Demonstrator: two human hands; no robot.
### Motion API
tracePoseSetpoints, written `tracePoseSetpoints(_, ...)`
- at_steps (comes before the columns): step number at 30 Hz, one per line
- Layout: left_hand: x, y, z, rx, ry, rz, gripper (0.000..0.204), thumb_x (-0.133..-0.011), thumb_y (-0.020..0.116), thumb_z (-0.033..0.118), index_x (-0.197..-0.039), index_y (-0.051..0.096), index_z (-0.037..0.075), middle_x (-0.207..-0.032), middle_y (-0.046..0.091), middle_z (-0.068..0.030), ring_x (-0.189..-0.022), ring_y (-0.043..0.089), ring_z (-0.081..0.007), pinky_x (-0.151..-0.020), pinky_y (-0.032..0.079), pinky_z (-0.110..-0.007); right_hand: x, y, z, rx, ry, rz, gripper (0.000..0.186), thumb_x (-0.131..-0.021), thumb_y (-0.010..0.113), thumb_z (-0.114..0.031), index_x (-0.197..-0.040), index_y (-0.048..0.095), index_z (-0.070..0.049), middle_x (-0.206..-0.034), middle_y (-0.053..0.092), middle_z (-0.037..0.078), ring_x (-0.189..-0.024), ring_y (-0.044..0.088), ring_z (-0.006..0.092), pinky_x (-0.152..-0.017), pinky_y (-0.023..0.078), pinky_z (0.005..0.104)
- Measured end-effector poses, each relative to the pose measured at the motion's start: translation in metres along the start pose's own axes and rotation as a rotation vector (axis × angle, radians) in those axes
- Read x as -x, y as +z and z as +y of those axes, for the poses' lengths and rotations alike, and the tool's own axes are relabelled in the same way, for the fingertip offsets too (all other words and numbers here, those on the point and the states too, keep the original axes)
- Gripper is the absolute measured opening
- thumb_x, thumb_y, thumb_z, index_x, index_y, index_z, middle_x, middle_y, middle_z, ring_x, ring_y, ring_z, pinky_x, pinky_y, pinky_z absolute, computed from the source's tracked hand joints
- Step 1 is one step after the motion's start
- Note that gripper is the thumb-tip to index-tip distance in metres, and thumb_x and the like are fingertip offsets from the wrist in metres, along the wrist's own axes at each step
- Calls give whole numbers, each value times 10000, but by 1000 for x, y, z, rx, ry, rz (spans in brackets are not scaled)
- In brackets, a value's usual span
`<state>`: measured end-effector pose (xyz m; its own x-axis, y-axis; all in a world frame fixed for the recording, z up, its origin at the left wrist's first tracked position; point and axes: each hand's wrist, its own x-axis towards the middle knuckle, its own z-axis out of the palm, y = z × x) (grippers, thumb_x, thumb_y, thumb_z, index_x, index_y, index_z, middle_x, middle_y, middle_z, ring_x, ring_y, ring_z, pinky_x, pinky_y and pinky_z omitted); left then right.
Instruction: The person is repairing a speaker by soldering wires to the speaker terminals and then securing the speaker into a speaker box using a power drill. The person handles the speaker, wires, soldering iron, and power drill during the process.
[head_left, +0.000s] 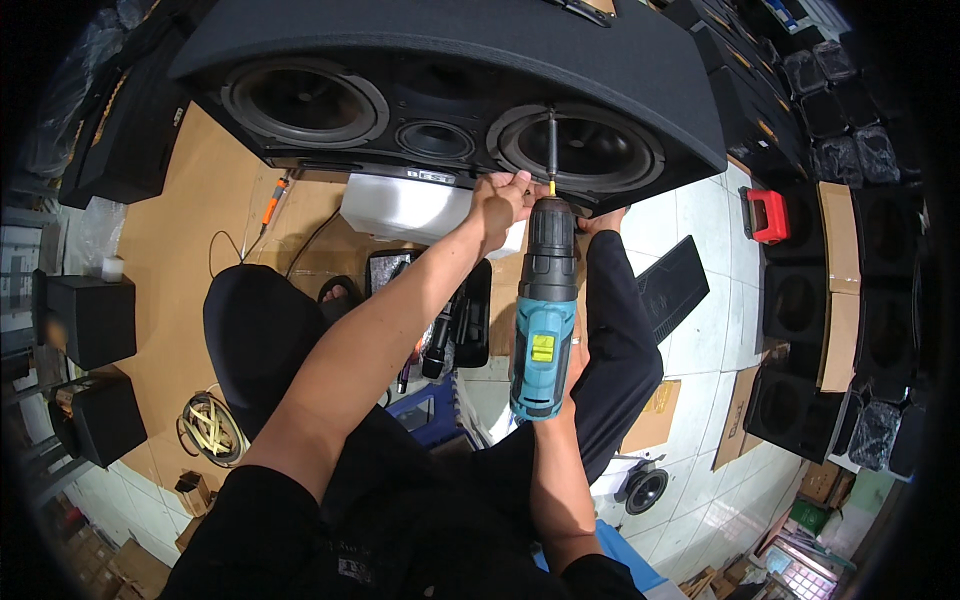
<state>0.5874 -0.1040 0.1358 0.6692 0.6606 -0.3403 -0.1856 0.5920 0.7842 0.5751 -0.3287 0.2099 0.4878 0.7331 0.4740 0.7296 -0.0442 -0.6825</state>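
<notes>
In my right hand (577,362) is a teal and black cordless drill (546,330) with a yellow switch on top; its body hides most of my fingers. A long dark driver bit (552,150) runs from its chuck toward the upper rim of the right woofer (610,150). That woofer sits in a wide black speaker cabinet (450,35). My left hand (500,203) is beside the bit's base, just under the cabinet's front, with fingers pinched together. Whatever they hold, if anything, I cannot make out. A left woofer (305,103) and a small middle driver (435,139) also show.
A white box (400,207) lies under the cabinet. An orange-handled soldering iron (274,202) with its cable is to the left. Microphones (437,345) lie between my legs. A loose speaker driver (647,489), a red tool (766,216) and stacked black cabinets (795,300) are on the right.
</notes>
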Motion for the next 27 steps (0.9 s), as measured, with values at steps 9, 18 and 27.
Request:
tracePoseSetpoints(9,-1,2,1,105,-16,-1,372,-1056,585,297,-1059,706,-55,-947,754,-144,-870,756,-219,-741,619,-292,1,-2,-26,37,40,12,645,-878,719,-35,-1466,477,76,-1066,740,171,-891,733,240,-796,574,338)
tracePoseSetpoints(18,-8,3,-5,92,-18,38,347,-1049,599,271,-1073,714,-56,-966,761,-144,-859,759,-210,-743,618,-277,-3,2,-19,-32,86,42,643,-881,723,-11,-1479,493,44,-1062,742,155,-885,718,198,-792,572,320)
tracePoseSetpoints(27,-9,-6,-6,103,-22,-18,275,-999,665,218,-1048,716,-48,-984,757,-156,-878,757,-197,-780,625,-276,-13,5,-29,-67,118,46,616,-908,711,-15,-1485,499,23,-1066,732,133,-905,702,180,-804,569,310)
